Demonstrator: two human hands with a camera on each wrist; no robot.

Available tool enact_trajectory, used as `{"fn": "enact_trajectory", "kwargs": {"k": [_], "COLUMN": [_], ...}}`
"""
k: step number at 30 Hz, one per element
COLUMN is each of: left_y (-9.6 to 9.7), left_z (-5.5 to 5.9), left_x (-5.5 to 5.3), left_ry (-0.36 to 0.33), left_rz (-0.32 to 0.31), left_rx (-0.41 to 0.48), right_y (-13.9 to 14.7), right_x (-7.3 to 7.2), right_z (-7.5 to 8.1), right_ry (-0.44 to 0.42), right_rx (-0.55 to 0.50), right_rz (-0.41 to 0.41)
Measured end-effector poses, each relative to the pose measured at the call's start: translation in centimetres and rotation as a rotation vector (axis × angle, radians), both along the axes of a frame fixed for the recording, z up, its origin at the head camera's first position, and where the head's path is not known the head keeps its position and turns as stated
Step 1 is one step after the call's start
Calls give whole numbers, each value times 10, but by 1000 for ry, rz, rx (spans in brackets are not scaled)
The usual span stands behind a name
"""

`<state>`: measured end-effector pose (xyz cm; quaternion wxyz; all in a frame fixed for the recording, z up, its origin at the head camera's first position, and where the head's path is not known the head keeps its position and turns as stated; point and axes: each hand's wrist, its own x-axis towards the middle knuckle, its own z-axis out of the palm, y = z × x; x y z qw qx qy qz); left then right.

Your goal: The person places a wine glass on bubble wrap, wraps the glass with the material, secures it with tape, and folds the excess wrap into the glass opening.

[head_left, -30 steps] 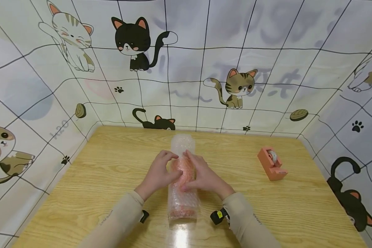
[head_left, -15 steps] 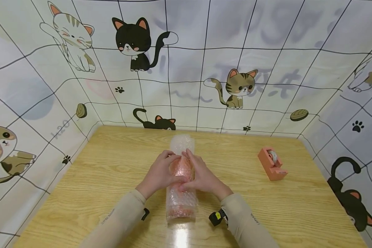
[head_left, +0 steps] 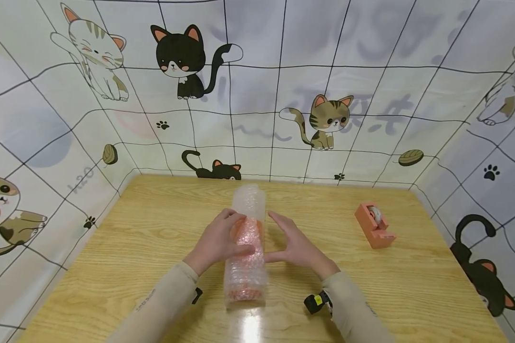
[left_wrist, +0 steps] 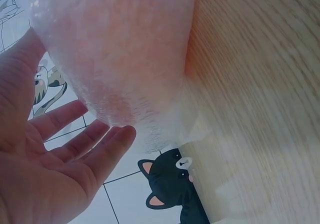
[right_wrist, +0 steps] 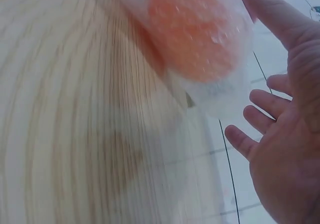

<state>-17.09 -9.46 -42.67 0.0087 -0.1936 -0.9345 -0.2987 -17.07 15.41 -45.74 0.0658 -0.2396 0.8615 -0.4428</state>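
A long bundle of bubble wrap (head_left: 246, 271) lies on the table, with something orange-pink showing through the clear plastic; its kind cannot be made out. My left hand (head_left: 216, 238) holds the bundle from the left, thumb over its top and fingers along its side. In the left wrist view, those fingers (left_wrist: 112, 146) touch the wrap. To the right, my right hand (head_left: 298, 243) is spread, thumb and fingers apart, beside the bundle. The right wrist view has the right hand (right_wrist: 292, 119) with loosely extended fingers and the orange-pink bundle (right_wrist: 200, 39) close by.
An orange-pink tape dispenser (head_left: 374, 226) with a roll of tape stands at the right of the wooden table (head_left: 154, 205). A cat-printed cloth (head_left: 257, 95) encloses the back and sides.
My right hand has let go of the bundle and moved right, its fingers opening. The left hand keeps its hold, and the bundle has shifted slightly left.
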Motion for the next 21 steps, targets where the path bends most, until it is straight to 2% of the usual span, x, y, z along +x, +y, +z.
{"fn": "enact_trajectory", "kwargs": {"k": [15, 21], "left_y": [-12, -15], "left_z": [-7, -10], "left_x": [-2, -3], "left_ry": [-26, -20], "left_rz": [-38, -45], "left_rx": [45, 63], "right_y": [61, 88], "right_x": [6, 8], "right_z": [-1, 1], "right_ry": [62, 134], "right_rx": [31, 46], "right_rz": [-115, -186]}}
